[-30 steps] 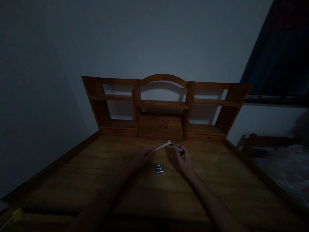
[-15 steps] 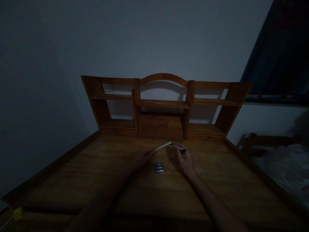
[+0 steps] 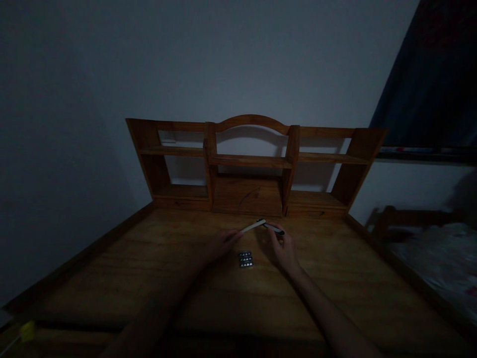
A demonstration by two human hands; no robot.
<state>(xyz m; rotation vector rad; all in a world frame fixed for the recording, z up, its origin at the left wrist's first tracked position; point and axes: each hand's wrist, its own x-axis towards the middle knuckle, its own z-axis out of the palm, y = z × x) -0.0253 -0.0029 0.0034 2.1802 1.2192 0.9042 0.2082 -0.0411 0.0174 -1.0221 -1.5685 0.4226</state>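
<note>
The room is dim. My left hand [image 3: 222,242] pinches the near end of a pale flat strip [image 3: 252,226] that slants up to the right. My right hand [image 3: 283,248] is closed on a dark slim piece [image 3: 275,228] joined to the strip's far end, so the two form a shallow hinged angle above the wooden desk [image 3: 156,278]. Between my hands, on the desk, lies a small dark block [image 3: 245,259] with rows of pale marks. What the hinged tool is I cannot make out.
A wooden hutch with shelves [image 3: 252,160] stands at the back of the desk against a pale wall. A raised rim runs along the desk's left and right sides. A small yellow thing [image 3: 24,331] lies at the near left corner. Bedding [image 3: 439,263] shows at the right.
Both hands keep their hold on the hinged tool and barely shift. The view has tilted slightly.
</note>
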